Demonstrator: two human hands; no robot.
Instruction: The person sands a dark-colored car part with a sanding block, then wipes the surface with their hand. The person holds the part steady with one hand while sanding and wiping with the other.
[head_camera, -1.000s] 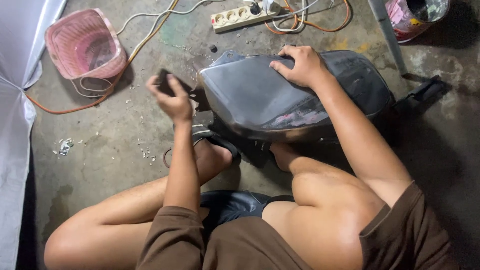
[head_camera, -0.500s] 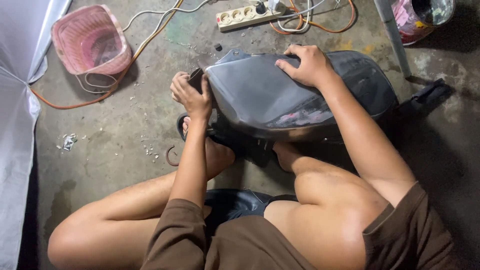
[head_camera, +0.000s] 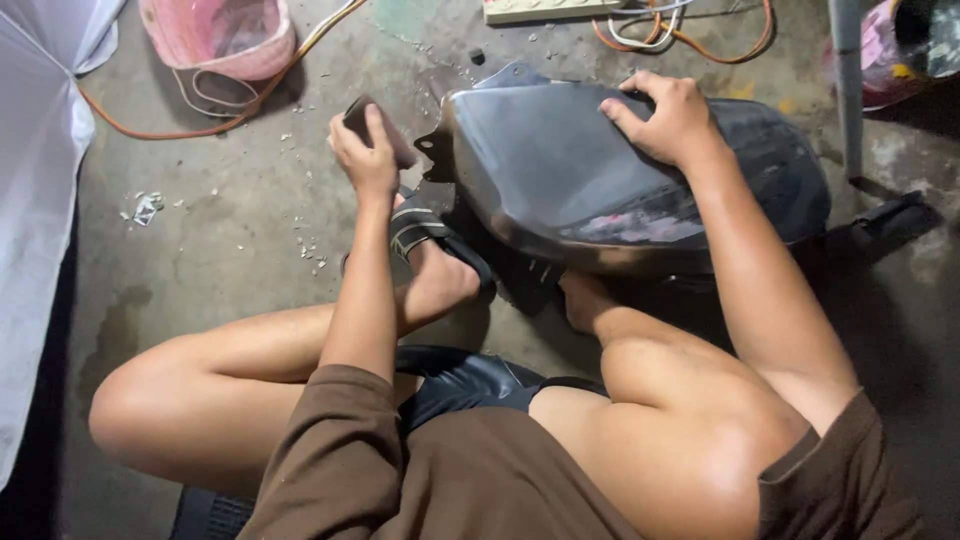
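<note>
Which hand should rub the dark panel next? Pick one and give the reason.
Left. The left hand already grips the small dark pad right beside the panel's near edge, while the right hand lies flat on top, steadying it.

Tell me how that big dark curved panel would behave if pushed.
The dark panel looks glossy, so probably slippery. It looks like a thin shell, so likely light and stiff. Its rounded shape might rock; the right hand rests on top, the left hand beside it.
</note>
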